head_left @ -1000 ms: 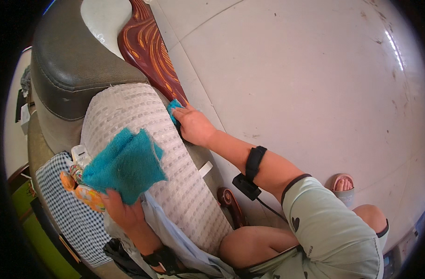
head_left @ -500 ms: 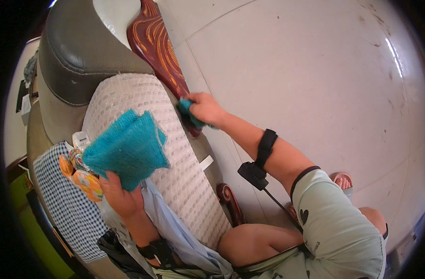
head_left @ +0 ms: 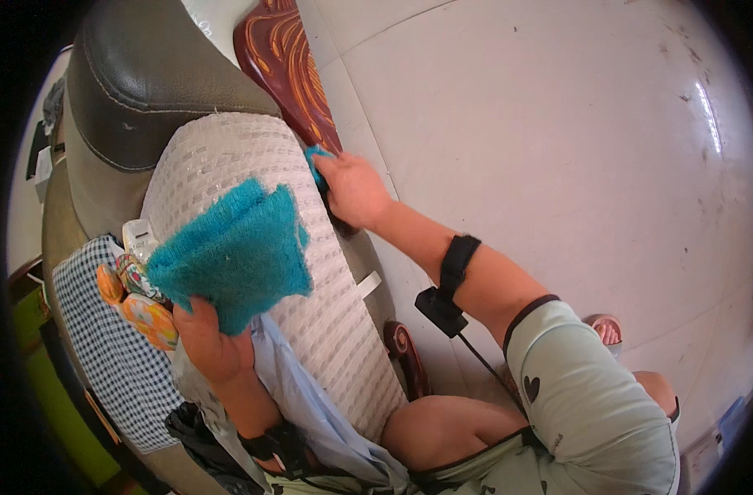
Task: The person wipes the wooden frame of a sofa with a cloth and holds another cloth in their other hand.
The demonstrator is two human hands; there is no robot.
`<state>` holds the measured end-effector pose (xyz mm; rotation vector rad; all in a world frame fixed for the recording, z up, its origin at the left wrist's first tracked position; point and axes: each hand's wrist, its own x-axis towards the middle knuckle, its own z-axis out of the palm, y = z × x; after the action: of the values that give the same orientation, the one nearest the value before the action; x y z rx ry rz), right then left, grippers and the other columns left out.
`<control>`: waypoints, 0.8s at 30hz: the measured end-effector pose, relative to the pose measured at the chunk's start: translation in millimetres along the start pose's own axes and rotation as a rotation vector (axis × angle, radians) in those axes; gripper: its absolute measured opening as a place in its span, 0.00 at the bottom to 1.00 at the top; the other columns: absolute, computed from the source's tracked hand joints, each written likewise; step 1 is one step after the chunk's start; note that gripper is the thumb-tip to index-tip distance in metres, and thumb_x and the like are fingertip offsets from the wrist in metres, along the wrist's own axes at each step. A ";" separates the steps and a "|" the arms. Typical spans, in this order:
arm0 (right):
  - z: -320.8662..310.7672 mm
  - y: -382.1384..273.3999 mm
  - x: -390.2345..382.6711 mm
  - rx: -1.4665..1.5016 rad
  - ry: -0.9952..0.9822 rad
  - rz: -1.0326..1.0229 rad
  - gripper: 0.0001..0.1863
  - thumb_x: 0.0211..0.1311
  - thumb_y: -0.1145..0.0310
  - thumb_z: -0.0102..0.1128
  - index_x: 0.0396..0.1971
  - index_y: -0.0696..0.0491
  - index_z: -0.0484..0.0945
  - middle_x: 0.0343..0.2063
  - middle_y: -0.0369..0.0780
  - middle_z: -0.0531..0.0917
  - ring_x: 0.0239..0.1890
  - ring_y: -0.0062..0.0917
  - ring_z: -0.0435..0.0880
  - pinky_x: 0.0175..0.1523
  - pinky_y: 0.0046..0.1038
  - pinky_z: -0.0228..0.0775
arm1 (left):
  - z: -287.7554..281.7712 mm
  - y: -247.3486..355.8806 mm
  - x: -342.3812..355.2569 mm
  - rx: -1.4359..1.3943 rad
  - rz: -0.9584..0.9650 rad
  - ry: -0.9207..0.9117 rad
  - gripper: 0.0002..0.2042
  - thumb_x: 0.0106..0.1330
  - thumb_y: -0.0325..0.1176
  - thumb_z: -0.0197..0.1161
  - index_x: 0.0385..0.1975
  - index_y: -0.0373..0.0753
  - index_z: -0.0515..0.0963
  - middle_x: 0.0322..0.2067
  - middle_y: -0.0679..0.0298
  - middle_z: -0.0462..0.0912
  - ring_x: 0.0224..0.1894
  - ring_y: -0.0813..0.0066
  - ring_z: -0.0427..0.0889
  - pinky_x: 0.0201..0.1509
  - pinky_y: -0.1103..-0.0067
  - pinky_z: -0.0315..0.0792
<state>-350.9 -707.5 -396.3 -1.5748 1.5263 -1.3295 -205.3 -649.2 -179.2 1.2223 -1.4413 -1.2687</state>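
- Above the pale woven cover point(head_left: 343, 330) on the seat, the folded teal cloth point(head_left: 236, 247) is held up by its near edge.
- Left hand point(head_left: 214, 340): pinching that cloth, thumb laid over its top face; the fingers beneath are hidden.
- Right hand point(head_left: 356, 191): fingers closed on a smaller-looking teal cloth point(head_left: 316, 162), mostly covered by the hand, at the lower end of the carved wooden trim point(head_left: 286, 70). Whether the cloth touches the wood cannot be told.
- Dark leather armrest point(head_left: 158, 66): beyond the cover, alongside the trim.
- Orange patterned bundle point(head_left: 148, 318): just left of the left hand, near a checkered cloth point(head_left: 117, 355).
- Right forearm: black strap point(head_left: 458, 266) fitted, carrying a small box and cable.
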 end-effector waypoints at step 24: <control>-3.7 7.3 -28.0 0.896 -0.139 0.627 0.18 0.44 0.81 0.41 0.36 0.57 0.75 0.28 0.40 0.77 0.32 0.27 0.74 0.41 0.26 0.65 | 9.8 3.6 5.5 -0.035 0.018 -0.016 0.22 0.65 0.36 0.50 0.55 0.32 0.58 0.50 0.56 0.67 0.50 0.63 0.69 0.54 0.66 0.63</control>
<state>-353.0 -681.3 -408.9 -0.5470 0.9682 -1.2187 -216.3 -652.8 -177.0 1.1757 -1.4330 -1.2894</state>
